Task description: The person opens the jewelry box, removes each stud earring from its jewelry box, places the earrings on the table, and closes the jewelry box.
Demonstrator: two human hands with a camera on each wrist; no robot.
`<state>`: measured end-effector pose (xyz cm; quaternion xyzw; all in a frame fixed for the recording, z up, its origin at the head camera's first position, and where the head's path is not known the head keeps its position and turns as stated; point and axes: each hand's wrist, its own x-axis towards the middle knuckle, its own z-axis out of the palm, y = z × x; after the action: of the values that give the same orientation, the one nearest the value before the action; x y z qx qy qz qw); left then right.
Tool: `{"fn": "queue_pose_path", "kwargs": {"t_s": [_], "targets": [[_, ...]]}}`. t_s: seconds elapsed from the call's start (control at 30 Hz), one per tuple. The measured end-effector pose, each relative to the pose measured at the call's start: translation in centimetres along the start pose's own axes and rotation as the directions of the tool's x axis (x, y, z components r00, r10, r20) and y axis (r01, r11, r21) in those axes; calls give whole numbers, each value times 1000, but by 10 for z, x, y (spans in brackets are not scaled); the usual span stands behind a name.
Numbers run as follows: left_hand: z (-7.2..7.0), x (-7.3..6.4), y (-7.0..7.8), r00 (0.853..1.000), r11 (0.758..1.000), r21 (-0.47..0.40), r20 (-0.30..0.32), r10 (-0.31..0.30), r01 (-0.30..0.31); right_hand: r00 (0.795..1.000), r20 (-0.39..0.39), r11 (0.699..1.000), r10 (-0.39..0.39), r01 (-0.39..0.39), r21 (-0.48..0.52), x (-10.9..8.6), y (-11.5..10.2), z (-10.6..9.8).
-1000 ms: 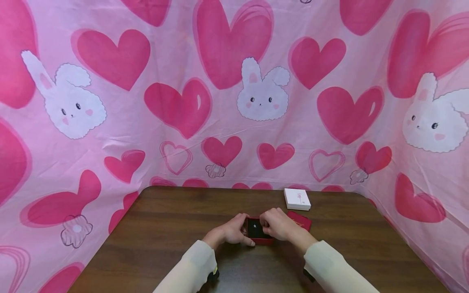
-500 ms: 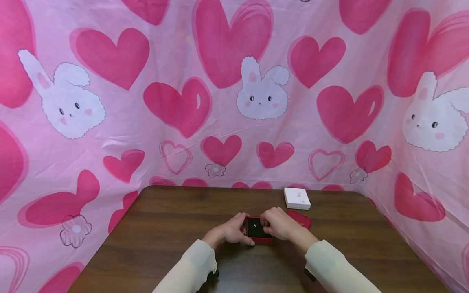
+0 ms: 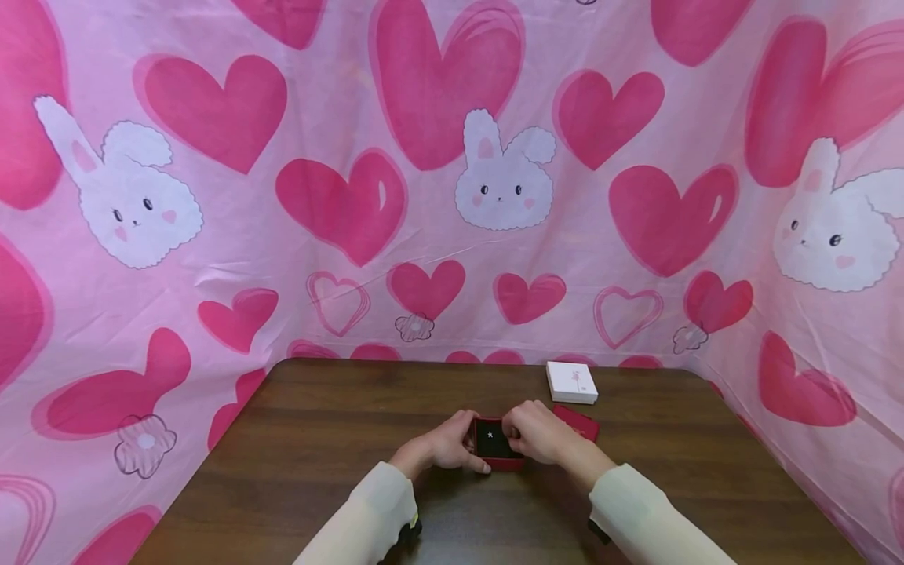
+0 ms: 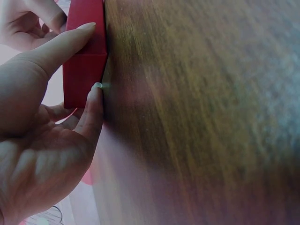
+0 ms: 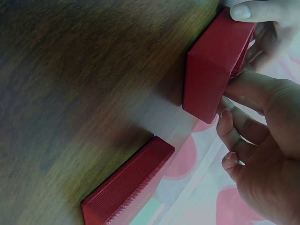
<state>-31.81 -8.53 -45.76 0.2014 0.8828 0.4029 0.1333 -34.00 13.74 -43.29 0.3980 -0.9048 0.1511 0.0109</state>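
Note:
A small red jewelry box (image 3: 504,464) sits on the table, its black insert (image 3: 497,449) bearing a tiny silvery star-shaped piece (image 3: 490,434). My left hand (image 3: 446,445) grips the box from the left. In the left wrist view, the left thumb (image 4: 77,40) presses the red front wall and other fingers lie along the side. From the right, my right hand (image 3: 537,431) bends over the box. The right wrist view shows its thumb (image 5: 251,86) and forefinger passing behind the rim of the right wall. Their tips are hidden inside, and I cannot tell what they pinch.
A red lid (image 3: 581,422) with gold marks lies just behind the right hand, partly covered by it. Farther back stands a flat white box (image 3: 572,382) with a pink print. A pink heart-and-rabbit cloth (image 3: 438,235) hangs round the brown wooden table (image 3: 339,416).
Both hands and the red box keep nearly the same places. The whole head view has shifted very slightly.

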Motion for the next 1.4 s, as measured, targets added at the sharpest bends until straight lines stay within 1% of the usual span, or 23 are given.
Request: {"fn": "queue_pose_path", "kwargs": {"t_s": [0.23,0.37,0.53,0.8,1.07,1.23,1.4], "targets": [[-1,-1,2,1000,1000,-1,0,3,-3,999,-13,999,-30,30,-14,1,0,0],[-1,-2,3,1000,1000,-7,2,1,-1,1000,-7,999,-30,30,-10,1,-1,0],[0,-1,1,1000,1000,8,-2,9,-9,999,-7,999,-36,36,-2,0,-2,-1],[0,0,0,1000,1000,4,4,-4,4,999,-12,999,-53,53,-7,-2,-2,-4],[-1,-2,1,1000,1000,4,7,-5,5,999,27,999,-41,41,10,-4,-3,-4],[0,0,-2,1000,1000,6,4,-3,3,998,36,999,-41,41,11,-5,-4,-4],[0,1,-3,1000,1000,-5,2,-5,5,998,45,999,-37,35,40,-7,-7,-6]]}}
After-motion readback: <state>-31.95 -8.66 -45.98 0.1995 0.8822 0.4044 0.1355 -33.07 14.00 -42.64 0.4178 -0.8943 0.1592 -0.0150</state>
